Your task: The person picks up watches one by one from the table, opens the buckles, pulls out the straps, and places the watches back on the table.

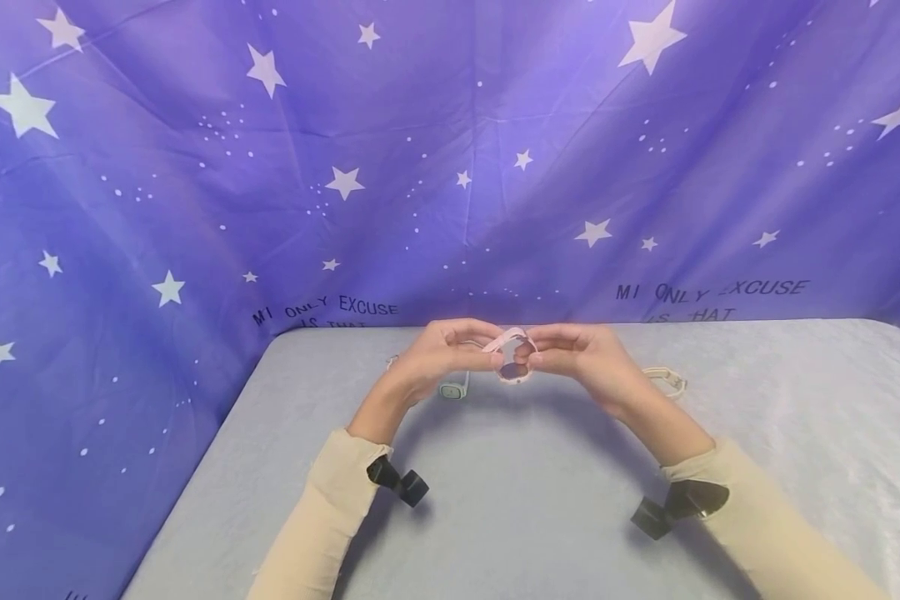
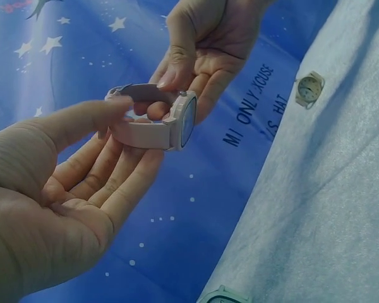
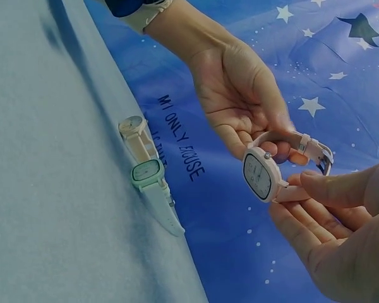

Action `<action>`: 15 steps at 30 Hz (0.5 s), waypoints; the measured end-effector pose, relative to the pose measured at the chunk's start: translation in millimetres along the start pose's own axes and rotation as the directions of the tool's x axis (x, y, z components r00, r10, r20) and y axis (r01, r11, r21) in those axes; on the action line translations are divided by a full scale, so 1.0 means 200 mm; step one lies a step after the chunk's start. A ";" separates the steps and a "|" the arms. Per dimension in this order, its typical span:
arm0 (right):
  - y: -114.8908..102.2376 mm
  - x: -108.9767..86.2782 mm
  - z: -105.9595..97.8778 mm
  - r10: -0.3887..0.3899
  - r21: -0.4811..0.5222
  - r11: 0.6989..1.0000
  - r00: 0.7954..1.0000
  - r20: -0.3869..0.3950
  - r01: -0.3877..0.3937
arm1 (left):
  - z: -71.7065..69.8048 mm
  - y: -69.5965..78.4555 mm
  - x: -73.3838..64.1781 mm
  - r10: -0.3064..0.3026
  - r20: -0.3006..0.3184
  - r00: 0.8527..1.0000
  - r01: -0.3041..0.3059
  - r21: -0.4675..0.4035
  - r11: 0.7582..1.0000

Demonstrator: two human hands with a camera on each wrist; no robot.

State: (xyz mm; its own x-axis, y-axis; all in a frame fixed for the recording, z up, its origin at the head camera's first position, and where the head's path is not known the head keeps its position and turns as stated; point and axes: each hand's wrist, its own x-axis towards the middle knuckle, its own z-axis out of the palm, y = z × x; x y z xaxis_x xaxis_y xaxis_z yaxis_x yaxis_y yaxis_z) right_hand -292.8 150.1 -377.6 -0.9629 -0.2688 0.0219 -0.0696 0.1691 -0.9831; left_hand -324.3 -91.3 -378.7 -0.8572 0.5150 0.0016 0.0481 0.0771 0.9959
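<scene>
Backdrop: purple-blue cloth [image 1: 420, 100] printed with white stars, dots and dark lettering, hanging behind the tabletop.
Tabletop: pale grey covering [image 1: 525, 500] with a soft sheen, shadows of both arms falling across it.
Pink wristwatch [image 3: 259, 175]: held up between the two hands, clear of the tabletop; rounded-square dial in a pink case, strap curved into a loop, metal buckle at one end; whether it is fastened, I cannot tell.
Left hand [image 1: 438, 358]: pinches the strap between thumb and fingers.
Right hand [image 1: 588, 358]: pinches the strap from the opposite side, thumb close to the case.
Mint-green wristwatch [image 1: 452, 390]: on the tabletop, near the left hand.
Beige wristwatch [image 3: 132, 125]: just beside the mint-green one, mostly hidden by the left hand in the head view.
Cream wristwatch [image 2: 309, 88]: on the tabletop beyond the right forearm, well apart from those two.
Sleeves: cream fabric [image 1: 318, 508], a black wrist camera [image 1: 414, 488] on each.
</scene>
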 end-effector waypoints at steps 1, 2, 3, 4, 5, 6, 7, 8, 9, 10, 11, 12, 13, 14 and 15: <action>0.00 0.00 0.00 -0.005 -0.009 1.000 1.000 -0.003 0.005 | 0.00 0.00 0.00 0.010 0.005 1.000 -0.010 0.002 1.000; 0.00 0.00 0.00 -0.009 -0.018 1.000 1.000 -0.006 0.009 | 0.00 -0.01 0.00 0.019 0.008 1.000 -0.019 0.001 1.000; 0.00 0.00 0.00 -0.014 -0.027 1.000 1.000 -0.009 0.014 | 0.01 -0.01 0.00 0.030 0.009 1.000 -0.030 0.004 1.000; 0.00 0.00 0.00 -0.018 -0.035 0.999 1.000 -0.011 0.018 | 0.01 -0.01 0.00 0.038 0.009 0.999 -0.038 0.003 0.999; -0.01 -0.01 0.00 -0.018 -0.038 0.999 1.000 -0.013 0.018 | 0.01 -0.01 0.00 0.043 0.004 0.999 -0.043 0.005 0.999; -0.01 -0.01 0.00 -0.017 -0.039 0.999 1.000 -0.013 0.017 | 0.02 -0.01 0.01 0.048 0.001 0.999 -0.048 0.007 0.999; -0.01 -0.01 0.00 -0.016 -0.038 0.999 1.000 -0.013 0.016 | 0.02 -0.01 0.01 0.050 -0.002 0.999 -0.050 0.009 0.999; -0.01 -0.01 0.00 -0.016 -0.036 0.999 1.000 -0.014 0.015 | 0.03 -0.01 0.01 0.050 -0.006 0.999 -0.050 0.015 0.999; -0.01 -0.01 0.00 -0.016 -0.036 0.999 1.000 -0.014 0.015 | 0.03 -0.01 0.01 0.052 -0.011 0.999 -0.052 0.020 0.998; -0.01 -0.01 0.00 -0.017 -0.033 0.999 1.000 -0.014 0.017 | 0.03 -0.02 0.00 0.053 -0.015 0.998 -0.053 0.027 0.998; -0.01 -0.01 0.00 -0.019 -0.030 0.999 1.000 -0.011 0.019 | 0.04 -0.02 0.00 0.056 -0.020 0.998 -0.055 0.036 0.998; -0.01 -0.01 0.00 -0.022 -0.028 0.999 1.000 -0.010 0.021 | 0.04 -0.02 0.00 0.060 -0.021 0.998 -0.059 0.045 0.997; -0.01 -0.01 0.00 -0.025 -0.033 0.999 1.000 -0.007 0.025 | 0.04 -0.02 0.00 0.061 -0.025 0.998 -0.059 0.056 0.997; -0.01 -0.01 0.00 -0.031 -0.037 0.999 1.000 -0.005 0.030 | 0.05 -0.02 0.00 0.065 -0.027 0.998 -0.063 0.069 0.996; -0.01 -0.01 0.01 -0.034 -0.039 0.999 0.999 -0.003 0.034 | 0.05 -0.02 0.00 0.069 -0.028 0.997 -0.067 0.077 0.995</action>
State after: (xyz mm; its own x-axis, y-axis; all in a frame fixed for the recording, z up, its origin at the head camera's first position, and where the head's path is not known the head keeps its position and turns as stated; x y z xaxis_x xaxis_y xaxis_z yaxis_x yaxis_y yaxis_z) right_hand -291.1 149.0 -376.6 -0.9609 -0.2713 0.0556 -0.1121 0.1972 -0.9739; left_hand -319.8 -83.0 -383.5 -0.8657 0.4953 0.0730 0.1449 0.1084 0.9835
